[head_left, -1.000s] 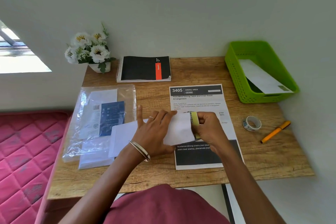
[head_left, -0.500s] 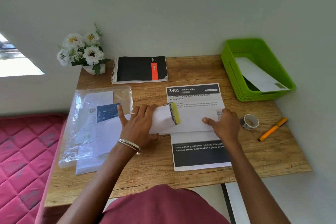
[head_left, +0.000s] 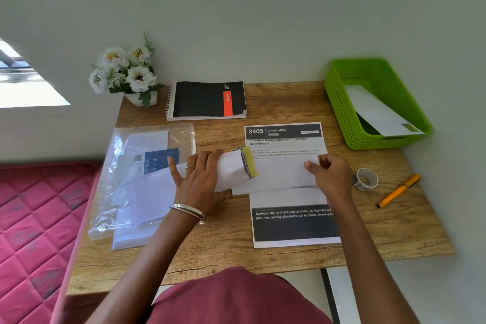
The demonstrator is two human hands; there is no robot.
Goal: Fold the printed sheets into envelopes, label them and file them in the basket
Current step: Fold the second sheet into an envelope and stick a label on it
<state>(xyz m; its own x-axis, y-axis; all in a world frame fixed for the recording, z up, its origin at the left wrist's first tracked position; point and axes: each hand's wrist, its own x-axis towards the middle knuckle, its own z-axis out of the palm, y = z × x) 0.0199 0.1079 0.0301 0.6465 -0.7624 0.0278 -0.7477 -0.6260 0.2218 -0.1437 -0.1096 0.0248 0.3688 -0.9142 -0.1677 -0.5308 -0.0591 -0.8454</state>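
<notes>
Maroon cloth, the person's garment (head_left: pixel 236 297), fills the 6 o'clock edge. Wood-grain surface (head_left: pixel 223 250) runs from there to the wall.

Left hand (head_left: pixel 200 179), bangle at the wrist: fingers curled over and closed on a folded white sheet (head_left: pixel 231 168), whose lifted end shows a yellow-green strip and dark lettering. The sheet's other end lies flat toward 3 o'clock.

Right hand (head_left: pixel 328 173): thumb and fingers pinched together on the right edge of that same folded sheet, pressing it down.

Under both: a printed sheet (head_left: pixel 292 221), headed "3405 DINING AREA", lying flat at centre, with a dark band across its near part.

At 9 o'clock: a clear plastic packet (head_left: pixel 131 166) holding white envelopes (head_left: pixel 150 200) and a blue card; several envelopes stick out from its near end, touching the left hand.

At 3 o'clock, just beside the right hand: a tape roll (head_left: pixel 365 179); beyond it an orange pen (head_left: pixel 398 191), lying at an angle.

At 2 o'clock: a green basket (head_left: pixel 342 113) with one white envelope (head_left: pixel 378 110) leaning inside it, a green label at its corner.

At 12 o'clock: a black spiral notebook (head_left: pixel 205 100) with a red stripe.

At 11 o'clock: white flowers in a white pot (head_left: pixel 126 73), against the wall.

Off the surface at 8 o'clock: a pink quilted mattress (head_left: pixel 31 218).
</notes>
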